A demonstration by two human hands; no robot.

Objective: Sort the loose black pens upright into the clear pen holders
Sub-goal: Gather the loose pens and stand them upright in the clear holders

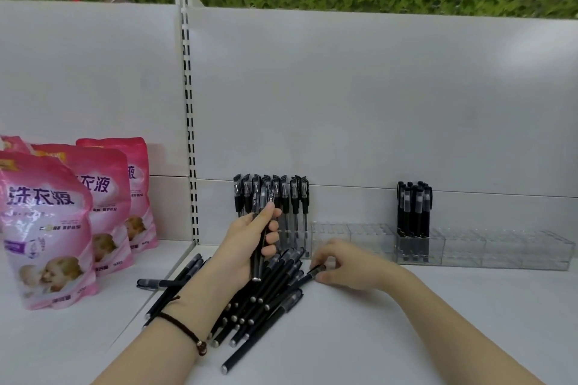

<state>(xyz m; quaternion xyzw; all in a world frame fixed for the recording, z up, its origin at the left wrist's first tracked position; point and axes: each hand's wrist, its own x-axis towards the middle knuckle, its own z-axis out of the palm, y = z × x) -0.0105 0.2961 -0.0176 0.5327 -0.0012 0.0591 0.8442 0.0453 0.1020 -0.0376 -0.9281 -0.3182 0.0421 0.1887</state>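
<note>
1. Currently the left hand [247,241] is gripping a bundle of black pens [257,261]. Its fingers are curling round the barrels and holding them nearly upright just behind the pile, probably to keep them gathered and ready to drop into a holder.
2. The right hand [347,266] is reaching to the right side of the pile. Its thumb and fingertips are pinching the cap end of a single pen [308,274] lying on the white shelf [406,328]. Taking it by the end is likely making it easier to draw clear of its neighbours.
3. The loose pens [266,300] are lying fanned out near the shelf's left edge, running from mid-depth toward the front edge. A few stray pens [162,283] are spilling across that left edge onto the neighbouring shelf.
4. The clear pen holders [369,239] are standing in a row along the back edge.
   - The leftmost is carrying a row of upright pens [283,197].
   - One further right is carrying a tight cluster [414,209].
   - The others appear to be sitting empty.
5. Pink detergent pouches [47,228] are standing on the neighbouring shelf, well apart from the work.
6. Judging by the size of the pile, the sorting is only partway along, and many pens are waiting.
</note>
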